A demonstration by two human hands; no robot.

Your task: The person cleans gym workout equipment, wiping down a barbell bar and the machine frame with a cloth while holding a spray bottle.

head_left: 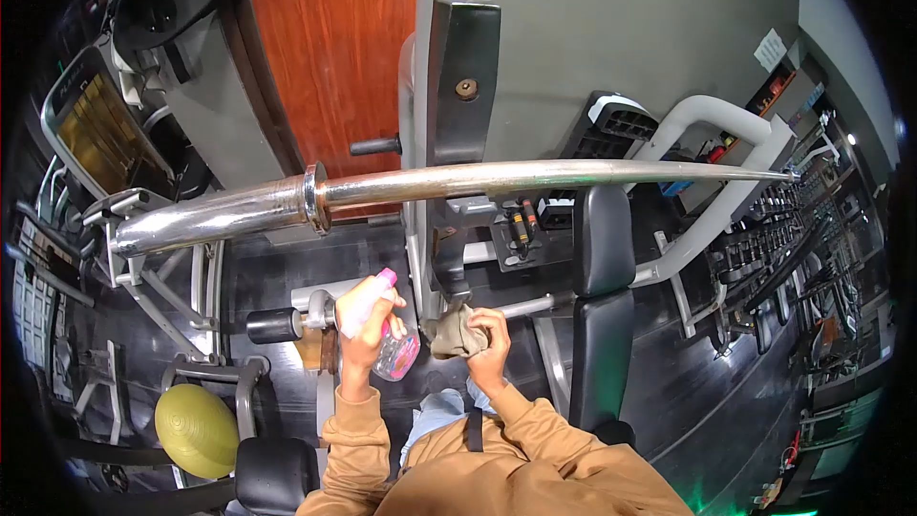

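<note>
No readable writing is being shown; a white paper notice (770,48) on the grey wall is too small to be read. At far left a round olive-green exercise ball (196,428) is being seen resting on the dark glossy floor (707,392), beside metal frame legs. A long polished chrome barbell (401,189) is being seen crossing the view from left to right, tapering to the far end. The left hand (366,320) is being kept clamped around a clear spray bottle (394,344) with a pink trigger head, held upright just below the barbell. Just beside it, the right hand (489,339) is being kept closed on a crumpled tan cloth (455,334), which is being pressed against the grey steel upright of the machine (449,124). Orange-brown sleeves are being worn. A black padded seat back (604,325) is being seen at right, and dumbbell racks (783,229) are being seen lining the far right wall. A red-brown wooden panel (344,48) is being seen behind.
</note>
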